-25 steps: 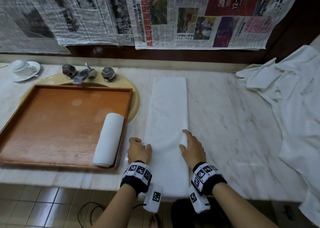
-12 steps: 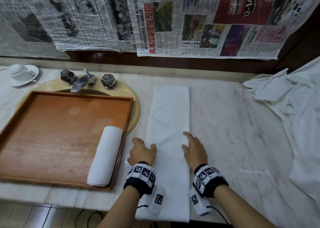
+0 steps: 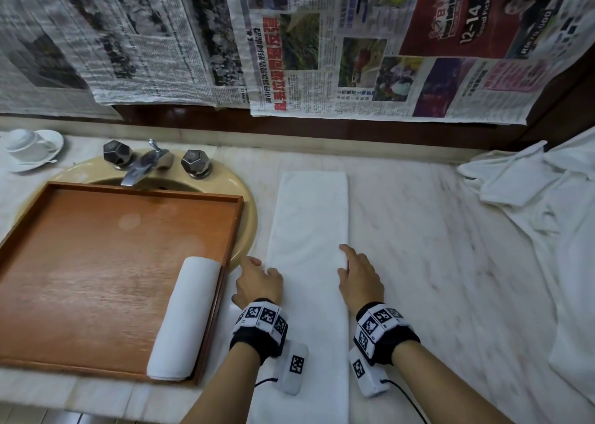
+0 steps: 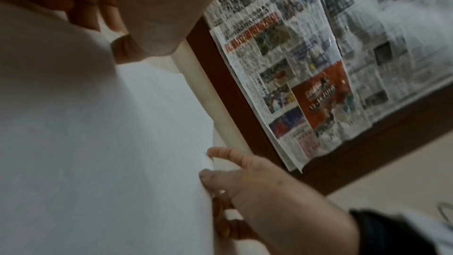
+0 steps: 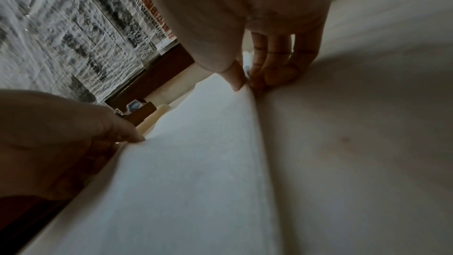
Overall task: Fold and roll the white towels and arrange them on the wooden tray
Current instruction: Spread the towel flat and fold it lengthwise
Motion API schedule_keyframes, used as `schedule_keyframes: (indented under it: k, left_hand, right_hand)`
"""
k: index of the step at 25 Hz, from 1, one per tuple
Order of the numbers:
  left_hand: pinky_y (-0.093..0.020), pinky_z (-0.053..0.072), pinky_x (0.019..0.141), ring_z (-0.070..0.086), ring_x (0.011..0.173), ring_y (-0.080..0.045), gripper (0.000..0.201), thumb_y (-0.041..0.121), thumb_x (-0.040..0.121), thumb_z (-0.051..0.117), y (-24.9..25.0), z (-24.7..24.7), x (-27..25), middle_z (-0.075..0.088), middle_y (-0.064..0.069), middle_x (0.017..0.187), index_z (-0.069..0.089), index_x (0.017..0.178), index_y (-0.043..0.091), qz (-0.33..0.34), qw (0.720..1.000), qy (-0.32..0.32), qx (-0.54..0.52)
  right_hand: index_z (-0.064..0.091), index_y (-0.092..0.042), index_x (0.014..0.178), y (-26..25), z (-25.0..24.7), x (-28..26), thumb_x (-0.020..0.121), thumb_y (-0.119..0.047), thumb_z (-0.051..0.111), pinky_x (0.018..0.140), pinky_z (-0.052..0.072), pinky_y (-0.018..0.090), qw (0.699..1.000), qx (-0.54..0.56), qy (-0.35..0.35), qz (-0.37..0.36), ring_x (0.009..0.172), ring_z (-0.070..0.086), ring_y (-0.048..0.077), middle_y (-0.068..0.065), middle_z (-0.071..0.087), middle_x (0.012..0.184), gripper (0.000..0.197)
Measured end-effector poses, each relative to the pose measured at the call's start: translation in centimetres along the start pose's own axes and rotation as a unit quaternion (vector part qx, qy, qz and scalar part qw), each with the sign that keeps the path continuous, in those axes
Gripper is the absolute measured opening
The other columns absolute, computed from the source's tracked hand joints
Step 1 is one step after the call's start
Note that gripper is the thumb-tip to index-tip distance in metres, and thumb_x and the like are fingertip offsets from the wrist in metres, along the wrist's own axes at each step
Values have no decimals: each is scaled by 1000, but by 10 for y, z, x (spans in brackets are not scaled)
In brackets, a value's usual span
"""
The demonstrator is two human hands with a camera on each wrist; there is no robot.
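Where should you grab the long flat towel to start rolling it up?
Probably at the near short end, coming from the counter's front edge. The folded towel lies as a long narrow strip running away from the person, its near end overhanging that edge. The left hand and right hand already pinch its two long edges, ready to slide back there.

My head camera looks down from high up at the counter (image 3: pixel 434 262). My two wrist cameras sit low and very close, looking along the folded towel (image 3: pixel 309 230) toward the newspapers (image 3: pixel 354 53) on the wall. All three views share them.
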State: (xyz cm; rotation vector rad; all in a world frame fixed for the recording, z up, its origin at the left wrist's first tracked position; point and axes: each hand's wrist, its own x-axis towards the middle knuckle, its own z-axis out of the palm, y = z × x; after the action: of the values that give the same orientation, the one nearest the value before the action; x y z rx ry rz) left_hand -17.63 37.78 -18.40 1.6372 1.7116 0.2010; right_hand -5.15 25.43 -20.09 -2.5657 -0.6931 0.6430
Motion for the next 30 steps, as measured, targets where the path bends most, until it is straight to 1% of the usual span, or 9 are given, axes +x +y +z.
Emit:
schedule_keyframes:
  k: [4, 7, 11, 13, 17, 19, 22, 26, 30]
  left_hand:
    - [-47, 25, 109, 28, 139, -28, 52, 25, 93, 52, 10, 18, -7, 35, -10, 150, 34, 141, 15, 132, 986, 40, 94]
    - [-43, -8, 120, -18, 147, -19, 63, 41, 103, 20, 8, 43, -5, -20, 0, 159, -6, 154, 17, 377, 890, -147, 210]
    - [-43, -15, 118, -24, 145, -19, 64, 42, 102, 9, 0, 46, 19, -28, -5, 157, -19, 151, 11, 197, 948, -95, 233]
    - [-43, -15, 118, -25, 145, -22, 68, 45, 100, 7, 18, 47, 15, -28, -9, 156, -19, 149, 7, 154, 959, -88, 222]
    - [-36, -18, 116, -23, 145, -15, 59, 44, 103, 7, 42, 59, 29, -28, 8, 153, -14, 152, 19, 387, 866, -225, 223]
    - [-39, -14, 119, -21, 146, -17, 60, 41, 104, 11, 44, 56, 58, -26, 3, 156, -14, 153, 16, 315, 901, -191, 228]
    - [-41, -13, 119, -21, 146, -23, 65, 41, 104, 14, 68, 46, 67, -24, -9, 158, -13, 151, 6, 184, 948, -138, 219]
    - [-42, -12, 119, -21, 146, -15, 57, 43, 104, 11, 83, 68, 45, -23, 6, 158, -9, 154, 23, 438, 810, -266, 284]
    - [-49, -17, 116, -30, 142, -19, 61, 47, 103, 11, 86, 60, 83, -32, 4, 155, -19, 151, 27, 269, 879, -179, 351]
  right_hand:
    - [27, -31, 149, -6, 0, 6, 97, -18, 44, 88, 46, 39, 996, -81, 20, -17, 120, 43, 24, 3, 35, 142, 56]
    - [3, -29, 155, -3, 2, 14, 97, -17, 39, 114, 11, 60, 974, -192, -34, -112, 148, -5, 23, -4, -12, 162, 69]
    - [-7, -18, 155, 8, 4, 22, 99, -21, 28, 111, -9, 66, 959, -238, -60, -142, 147, -18, 16, -10, -30, 153, 66]
    - [-5, -17, 155, 10, 5, 22, 98, -23, 29, 110, -10, 66, 961, -234, -59, -135, 147, -17, 16, -9, -28, 154, 66]
    - [11, -14, 155, 10, 6, 29, 91, -27, 23, 108, -4, 69, 953, -264, -52, -137, 149, -5, 18, -1, -3, 163, 66]
    - [44, -10, 144, 16, 8, 30, 80, -28, 29, 103, 10, 71, 955, -259, -67, -129, 143, 21, 21, 2, 29, 157, 68]
    - [44, -12, 144, 17, 7, 29, 78, -29, 28, 105, 5, 70, 952, -264, -66, -141, 143, 18, 21, 0, 28, 158, 70]
    - [48, -11, 140, 24, 0, 32, 76, -29, 33, 101, 14, 70, 959, -240, -50, -144, 139, 31, 24, 2, 40, 151, 68]
    - [49, -13, 138, 34, -4, 41, 75, -30, 33, 98, 17, 72, 958, -245, -38, -147, 137, 33, 27, 1, 42, 150, 67]
